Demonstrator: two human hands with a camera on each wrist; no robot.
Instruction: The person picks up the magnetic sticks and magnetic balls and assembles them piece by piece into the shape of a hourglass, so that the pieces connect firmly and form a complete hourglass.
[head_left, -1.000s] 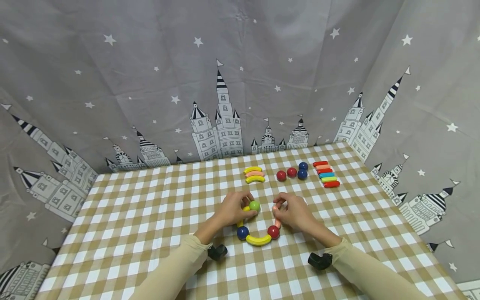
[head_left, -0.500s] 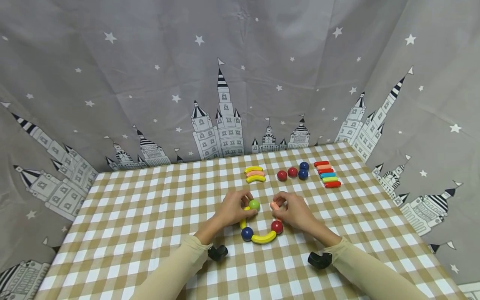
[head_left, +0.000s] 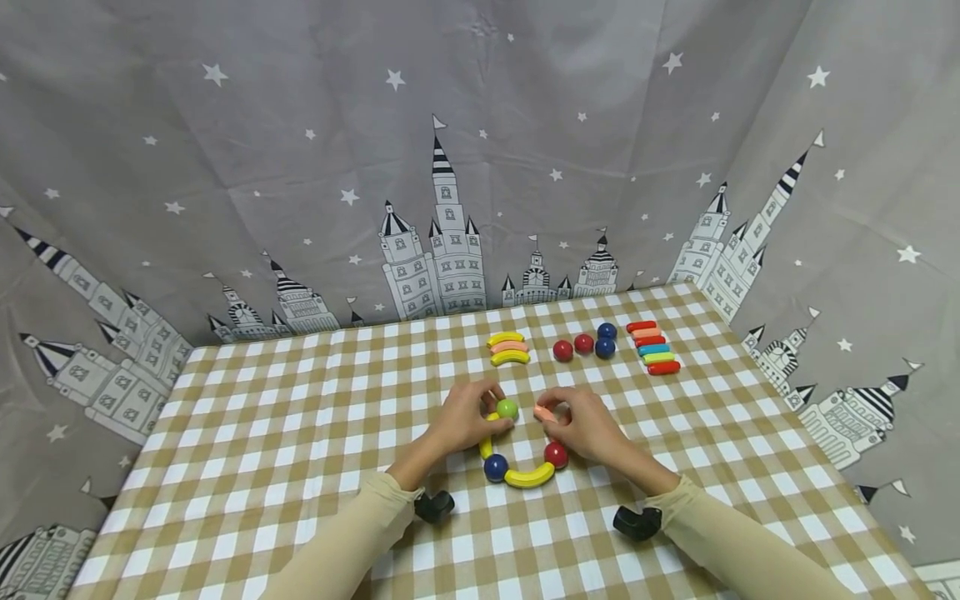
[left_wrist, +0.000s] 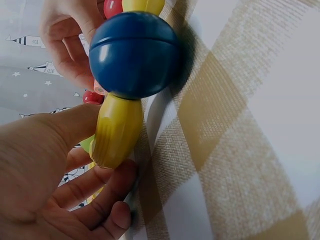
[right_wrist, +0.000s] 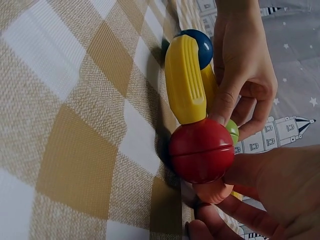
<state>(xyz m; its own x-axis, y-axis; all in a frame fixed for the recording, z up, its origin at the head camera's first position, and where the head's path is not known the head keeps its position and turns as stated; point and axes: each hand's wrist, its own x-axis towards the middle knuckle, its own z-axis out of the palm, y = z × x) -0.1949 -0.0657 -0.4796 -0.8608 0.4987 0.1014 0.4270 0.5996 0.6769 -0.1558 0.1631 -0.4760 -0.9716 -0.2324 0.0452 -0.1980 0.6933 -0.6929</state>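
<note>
Six pieces make a curved chain on the checked cloth (head_left: 262, 467), between the hands: three balls, one green (head_left: 507, 409), one blue (head_left: 496, 468) and one red (head_left: 556, 455), and three bars, two yellow and one pink. The left hand (head_left: 463, 417) pinches one yellow bar (head_left: 486, 447), thumb against fingers; the second yellow bar (head_left: 529, 476) links blue to red. The right hand (head_left: 588, 423) pinches the pink bar (head_left: 545, 414), its tip apart from the green ball. Beyond lie three curved bars (head_left: 509, 347), two red balls (head_left: 583, 343), two blue balls (head_left: 605, 347) and six sticks (head_left: 653, 350).
</note>
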